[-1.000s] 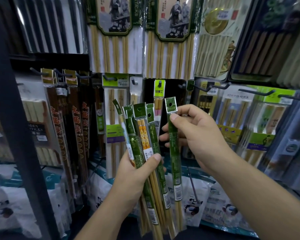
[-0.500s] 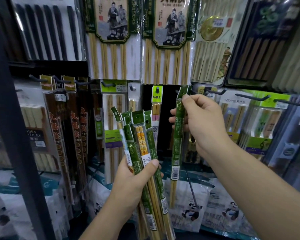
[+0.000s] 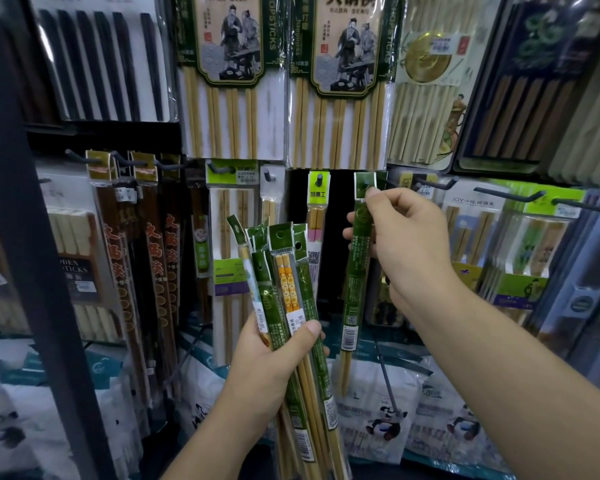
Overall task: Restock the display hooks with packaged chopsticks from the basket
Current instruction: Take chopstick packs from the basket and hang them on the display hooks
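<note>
My left hand [image 3: 274, 362] grips a bundle of several green-wrapped chopstick packs [image 3: 284, 271], fanned upward at centre. My right hand [image 3: 406, 244] pinches a single green chopstick pack [image 3: 355, 271] near its top. That pack hangs upright, and its header tab with the hole is up against a black display hook [image 3: 392, 183] in front of a dark gap in the rack. Whether the tab is threaded on the hook I cannot tell. The basket is not in view.
Hanging chopstick packs fill the rack: dark brown ones [image 3: 146, 258] at left, a yellow-green tagged pair [image 3: 317, 216] beside the gap, light packs [image 3: 520, 237] on hooks at right. Large packs [image 3: 340, 81] hang above. A black post [image 3: 32, 237] stands at left.
My right hand has lifted the single pack up and to the right, from beside the bundle to the hook. My left hand has kept the bundle roughly in place.
</note>
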A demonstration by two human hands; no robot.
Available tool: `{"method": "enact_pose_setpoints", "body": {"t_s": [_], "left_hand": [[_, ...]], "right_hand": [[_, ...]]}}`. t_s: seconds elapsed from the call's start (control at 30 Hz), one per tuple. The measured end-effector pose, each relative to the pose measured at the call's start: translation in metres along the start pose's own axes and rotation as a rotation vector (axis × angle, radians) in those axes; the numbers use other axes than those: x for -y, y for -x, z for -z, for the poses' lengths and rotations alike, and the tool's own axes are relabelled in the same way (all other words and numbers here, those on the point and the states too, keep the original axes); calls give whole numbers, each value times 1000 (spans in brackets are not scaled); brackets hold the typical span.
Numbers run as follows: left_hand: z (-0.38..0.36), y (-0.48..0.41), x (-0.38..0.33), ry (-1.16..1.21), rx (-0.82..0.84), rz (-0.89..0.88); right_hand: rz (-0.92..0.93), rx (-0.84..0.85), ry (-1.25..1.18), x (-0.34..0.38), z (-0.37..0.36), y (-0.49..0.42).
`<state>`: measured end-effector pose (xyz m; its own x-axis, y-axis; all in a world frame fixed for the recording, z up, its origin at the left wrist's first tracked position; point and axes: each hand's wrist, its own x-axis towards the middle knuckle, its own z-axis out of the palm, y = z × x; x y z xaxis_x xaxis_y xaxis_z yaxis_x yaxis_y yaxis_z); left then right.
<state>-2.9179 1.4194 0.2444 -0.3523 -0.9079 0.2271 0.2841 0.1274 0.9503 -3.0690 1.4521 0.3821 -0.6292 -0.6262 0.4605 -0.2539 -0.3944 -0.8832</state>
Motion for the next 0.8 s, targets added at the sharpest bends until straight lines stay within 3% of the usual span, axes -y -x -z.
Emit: {"method": "enact_pose_setpoints", "body": {"t_s": [0.3, 0.37, 0.53, 0.8], "left_hand": [[1, 0, -1, 50, 20, 0], [1, 0, -1, 64, 40, 6], [-1, 0, 2, 75, 75, -21], [1, -3, 6, -1, 62, -56]], "right_hand": [[53, -64, 136, -15, 7, 10], [84, -2, 164, -20, 9, 22], [60, 366, 204, -27, -1, 45], [80, 322, 214, -23, 0, 41]]}}
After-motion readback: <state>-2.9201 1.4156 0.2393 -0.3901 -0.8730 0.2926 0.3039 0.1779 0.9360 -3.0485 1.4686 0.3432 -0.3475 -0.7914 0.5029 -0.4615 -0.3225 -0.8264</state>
